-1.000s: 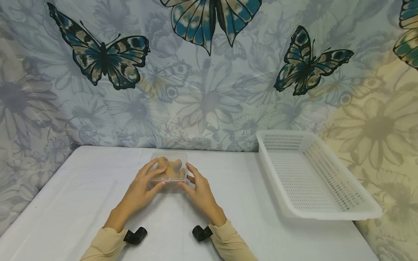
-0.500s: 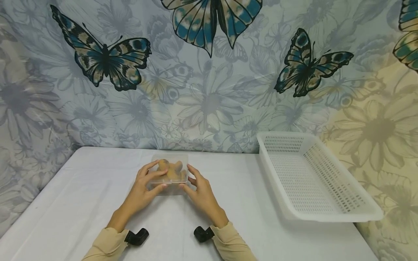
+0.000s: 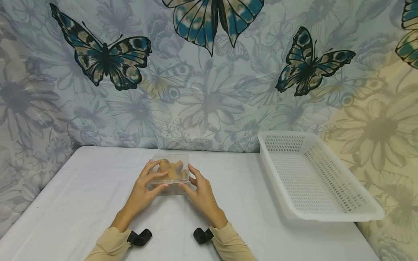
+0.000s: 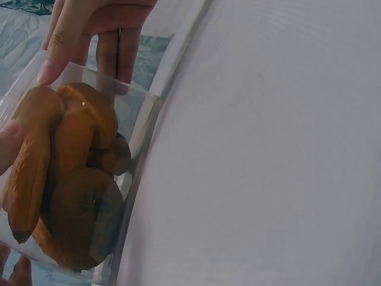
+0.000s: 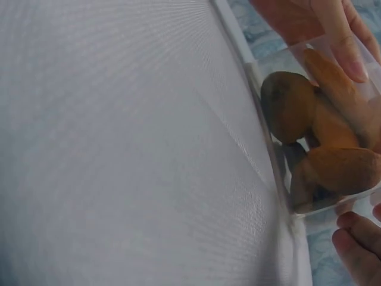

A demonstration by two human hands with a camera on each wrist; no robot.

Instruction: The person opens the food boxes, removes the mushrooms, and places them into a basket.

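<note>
A clear plastic box (image 3: 176,181) stands at the back of the white-covered table, with several orange-brown, knobbly, root-like pieces (image 3: 172,169) inside. My left hand (image 3: 140,192) grips its left side, thumb at the front and a finger lying across the top. On the right side, my right hand (image 3: 203,195) holds it with the thumb in front and fingers along the side. The left wrist view gives a closer look at the box wall (image 4: 143,122) and an elongated piece (image 4: 33,161) with a dark tip. Rounder, darker-ended pieces (image 5: 289,107) show in the right wrist view.
A white perforated plastic basket (image 3: 321,214) sits at the right of the table, reaching past its right edge. Behind the table hangs a floral cloth with large butterflies (image 3: 104,63). Black wrist cameras (image 3: 139,237) jut inward from both beige sleeves.
Both hands keep their hold on the box. The whole head view shifts only slightly; the left forearm edges a little to the right.
</note>
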